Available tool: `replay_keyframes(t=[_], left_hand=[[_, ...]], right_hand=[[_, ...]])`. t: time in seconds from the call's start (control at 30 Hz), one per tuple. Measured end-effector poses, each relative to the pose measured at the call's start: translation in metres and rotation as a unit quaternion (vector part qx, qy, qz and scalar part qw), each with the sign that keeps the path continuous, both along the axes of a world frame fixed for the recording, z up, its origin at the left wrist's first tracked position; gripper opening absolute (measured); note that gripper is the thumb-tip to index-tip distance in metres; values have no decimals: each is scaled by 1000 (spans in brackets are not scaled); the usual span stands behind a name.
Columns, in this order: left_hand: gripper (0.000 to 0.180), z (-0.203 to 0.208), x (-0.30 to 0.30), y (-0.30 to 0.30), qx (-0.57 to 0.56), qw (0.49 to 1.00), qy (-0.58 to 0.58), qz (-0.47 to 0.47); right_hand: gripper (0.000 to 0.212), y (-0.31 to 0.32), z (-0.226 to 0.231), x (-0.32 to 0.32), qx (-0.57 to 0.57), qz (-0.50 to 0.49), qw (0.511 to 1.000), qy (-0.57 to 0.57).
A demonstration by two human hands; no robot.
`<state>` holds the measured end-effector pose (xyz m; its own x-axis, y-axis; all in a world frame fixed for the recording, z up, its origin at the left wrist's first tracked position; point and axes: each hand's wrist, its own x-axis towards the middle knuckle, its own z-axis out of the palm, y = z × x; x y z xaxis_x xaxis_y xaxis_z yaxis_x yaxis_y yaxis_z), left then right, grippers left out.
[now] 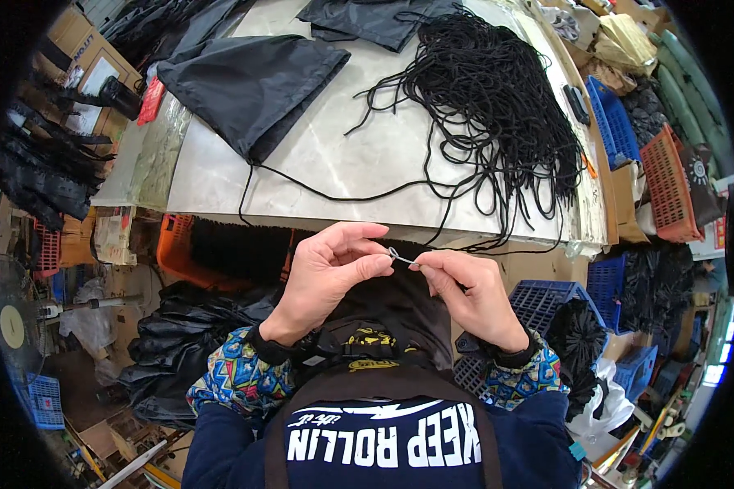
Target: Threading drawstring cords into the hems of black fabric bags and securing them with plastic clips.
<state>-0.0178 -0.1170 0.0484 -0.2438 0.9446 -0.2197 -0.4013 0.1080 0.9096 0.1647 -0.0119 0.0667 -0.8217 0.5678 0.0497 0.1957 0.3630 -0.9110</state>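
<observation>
In front of my chest my two hands meet at a small piece of thin, silvery bent wire (400,257) with a loop at one end. My right hand (475,295) pinches its straight end between thumb and forefinger. The looped end rests at the thumb and curled fingertips of my left hand (326,273), whose forefinger is raised above it. Past my hands, on the table, lies a black fabric bag (253,85) with a black cord (334,198) coming out of its near corner. A large tangled heap of black cords (489,98) is at the table's right.
The pale table (212,175) has its near edge just beyond my hands. More black fabric (367,20) lies at the back. An orange crate (669,183) and blue baskets (612,122) stand to the right. Black fabric (187,338) is piled at lower left, near a fan (12,326).
</observation>
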Motion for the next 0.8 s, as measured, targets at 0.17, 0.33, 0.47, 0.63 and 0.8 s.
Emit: replay_keyframes(t=[0.17, 0.33, 0.47, 0.63, 0.8], left_hand=[[34, 0, -4, 1, -3, 999, -41, -5], [31, -2, -7, 5, -19, 997, -72, -14], [29, -8, -12, 7, -33, 996, -74, -32], [18, -13, -14, 21, -51, 995, -79, 20], [17, -46, 8, 67, 51, 961, 272, 0]], right_hand=[[13, 1, -1, -9, 15, 0, 1000, 8], [13, 3, -5, -15, 102, 2, 995, 12], [12, 1, -5, -19, 150, 17, 988, 19], [5, -2, 5, -16, 132, 63, 989, 27], [16, -1, 27, -17, -5, 32, 956, 293]])
